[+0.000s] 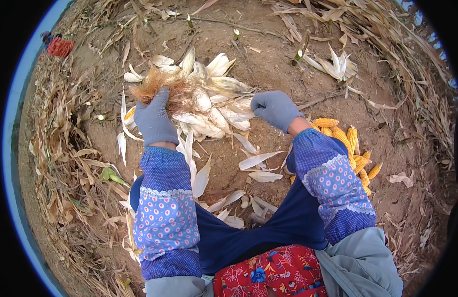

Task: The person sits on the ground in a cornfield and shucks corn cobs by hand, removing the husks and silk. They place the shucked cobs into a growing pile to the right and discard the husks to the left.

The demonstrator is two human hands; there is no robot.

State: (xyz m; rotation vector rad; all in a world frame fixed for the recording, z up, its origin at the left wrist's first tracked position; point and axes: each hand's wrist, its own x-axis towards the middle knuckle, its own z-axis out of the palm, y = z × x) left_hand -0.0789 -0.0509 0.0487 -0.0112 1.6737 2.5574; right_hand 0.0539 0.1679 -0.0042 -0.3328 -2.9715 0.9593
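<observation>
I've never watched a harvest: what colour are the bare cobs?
The bare cobs are golden yellow, showing best in the head view.

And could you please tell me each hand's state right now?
Left hand: closed, holding brown corn silk; anything else gripped is hidden.
Right hand: closed in a fist; whether it holds anything cannot be told.

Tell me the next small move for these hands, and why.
Probably bring the right hand across to the brown corn silk and pull it away: the silk bunches at the left hand, the right hand is apart from it, and the yellow ears at right lie bare.
</observation>
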